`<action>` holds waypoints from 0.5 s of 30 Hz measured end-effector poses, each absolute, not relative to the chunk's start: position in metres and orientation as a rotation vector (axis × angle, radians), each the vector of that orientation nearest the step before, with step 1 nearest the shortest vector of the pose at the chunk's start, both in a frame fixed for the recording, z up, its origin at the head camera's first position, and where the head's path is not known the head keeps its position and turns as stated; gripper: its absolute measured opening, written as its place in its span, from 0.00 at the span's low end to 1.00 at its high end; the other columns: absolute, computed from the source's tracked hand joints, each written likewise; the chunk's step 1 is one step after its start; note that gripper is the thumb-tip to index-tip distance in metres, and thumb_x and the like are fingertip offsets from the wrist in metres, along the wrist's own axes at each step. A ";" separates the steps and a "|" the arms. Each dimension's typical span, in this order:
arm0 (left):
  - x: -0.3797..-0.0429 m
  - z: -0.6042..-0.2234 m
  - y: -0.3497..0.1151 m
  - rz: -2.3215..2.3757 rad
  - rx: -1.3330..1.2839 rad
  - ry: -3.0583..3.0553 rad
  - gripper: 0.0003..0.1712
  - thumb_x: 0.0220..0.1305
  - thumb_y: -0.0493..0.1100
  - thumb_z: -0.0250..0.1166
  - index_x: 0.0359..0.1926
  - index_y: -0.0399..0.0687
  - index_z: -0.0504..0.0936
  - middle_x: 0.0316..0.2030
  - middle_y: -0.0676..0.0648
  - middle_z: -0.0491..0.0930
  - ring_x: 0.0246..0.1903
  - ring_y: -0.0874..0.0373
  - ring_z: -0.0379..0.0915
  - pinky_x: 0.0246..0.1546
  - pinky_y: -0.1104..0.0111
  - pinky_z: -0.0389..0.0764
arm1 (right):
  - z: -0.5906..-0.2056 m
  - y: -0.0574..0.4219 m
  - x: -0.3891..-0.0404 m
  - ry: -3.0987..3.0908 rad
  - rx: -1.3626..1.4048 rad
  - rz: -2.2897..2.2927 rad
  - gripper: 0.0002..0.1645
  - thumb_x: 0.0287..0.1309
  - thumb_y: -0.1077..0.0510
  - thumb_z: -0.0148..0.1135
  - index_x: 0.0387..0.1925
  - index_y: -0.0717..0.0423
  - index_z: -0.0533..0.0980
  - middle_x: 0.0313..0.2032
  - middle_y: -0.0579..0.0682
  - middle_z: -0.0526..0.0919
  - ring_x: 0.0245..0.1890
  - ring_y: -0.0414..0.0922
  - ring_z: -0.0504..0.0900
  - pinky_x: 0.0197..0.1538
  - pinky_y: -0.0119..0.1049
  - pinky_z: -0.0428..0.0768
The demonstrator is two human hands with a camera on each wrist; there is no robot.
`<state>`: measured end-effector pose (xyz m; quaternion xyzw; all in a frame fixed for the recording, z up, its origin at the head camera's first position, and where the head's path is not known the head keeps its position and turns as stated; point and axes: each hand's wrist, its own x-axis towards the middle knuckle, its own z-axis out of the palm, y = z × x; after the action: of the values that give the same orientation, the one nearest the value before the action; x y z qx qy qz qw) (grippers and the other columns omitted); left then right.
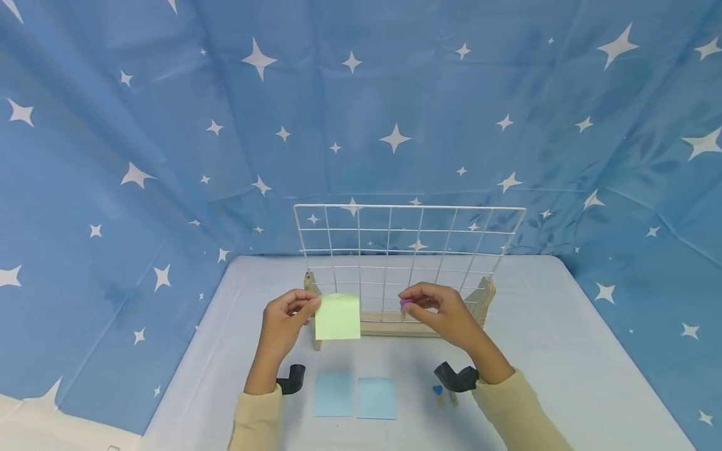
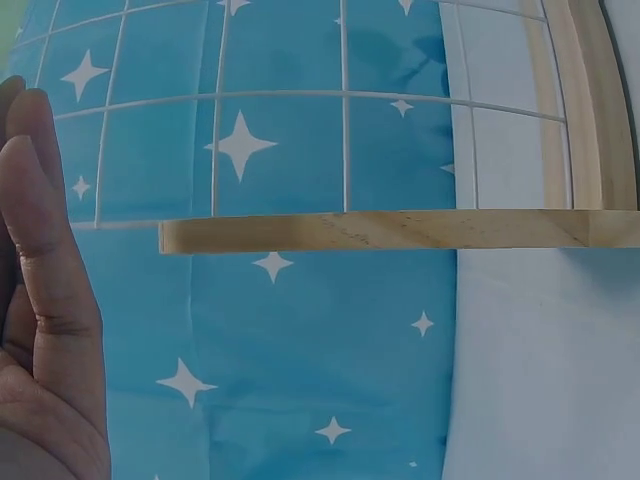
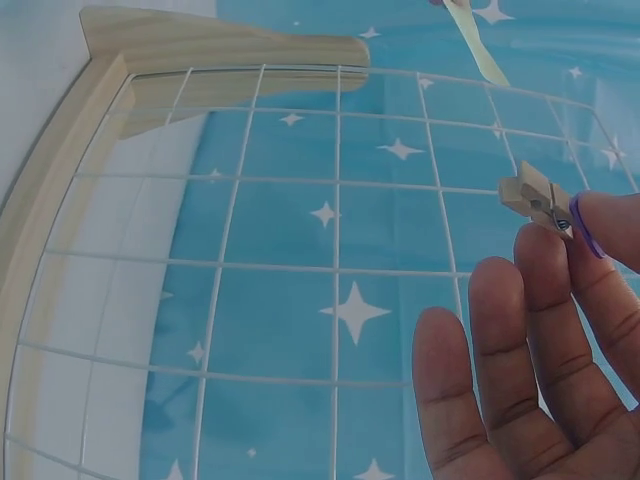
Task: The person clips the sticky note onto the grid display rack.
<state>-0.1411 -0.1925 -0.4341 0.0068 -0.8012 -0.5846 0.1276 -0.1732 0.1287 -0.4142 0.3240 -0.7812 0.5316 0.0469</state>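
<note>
A yellow-green sticky note (image 1: 337, 317) hangs from my left hand (image 1: 289, 319), which pinches its upper left corner between thumb and fingers. Between thumb and forefinger, my right hand (image 1: 442, 311) holds a small wooden clothespin (image 3: 538, 197) with a purple decoration (image 3: 586, 226). Its jaw end points away from the fingertips. Both hands are in front of a white wire grid (image 1: 389, 232) standing upright in a wooden base (image 1: 395, 327). In the left wrist view only part of the left hand (image 2: 50, 290) shows, and the note's grip is out of sight there.
Two light-blue sticky notes (image 1: 376, 398) lie side by side on the white table (image 1: 214, 388). To their right is a clothespin with a blue heart (image 1: 437, 389), with another clothespin (image 1: 454, 398) beside it. A star-patterned blue cloth (image 1: 361, 106) hangs behind the table.
</note>
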 end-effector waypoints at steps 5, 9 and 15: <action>-0.143 -0.429 -0.191 -1.681 0.004 -2.334 0.07 0.73 0.39 0.73 0.44 0.38 0.89 0.36 0.44 0.89 0.36 0.48 0.83 0.35 0.72 0.85 | -0.409 0.126 -0.174 -2.377 0.985 1.615 0.08 0.68 0.72 0.67 0.47 0.68 0.85 0.42 0.58 0.90 0.41 0.38 0.86 0.49 0.30 0.87; -0.145 -0.424 -0.191 -1.675 -0.008 -2.332 0.07 0.73 0.40 0.73 0.44 0.38 0.90 0.36 0.45 0.89 0.36 0.53 0.82 0.35 0.72 0.85 | -0.407 0.124 -0.177 -2.390 0.981 1.598 0.08 0.69 0.71 0.68 0.48 0.67 0.86 0.43 0.57 0.90 0.41 0.39 0.86 0.50 0.30 0.87; -0.147 -0.420 -0.193 -1.658 -0.009 -2.326 0.06 0.73 0.40 0.73 0.43 0.40 0.90 0.34 0.47 0.88 0.36 0.52 0.82 0.35 0.71 0.85 | -0.406 0.119 -0.182 -2.400 0.973 1.604 0.08 0.68 0.72 0.69 0.47 0.66 0.86 0.41 0.55 0.91 0.41 0.39 0.87 0.50 0.30 0.87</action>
<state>-0.1474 -0.1930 -0.4200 -0.0032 -0.8060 -0.5745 0.1422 -0.1824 0.1192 -0.4057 0.3190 -0.7870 0.5260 0.0475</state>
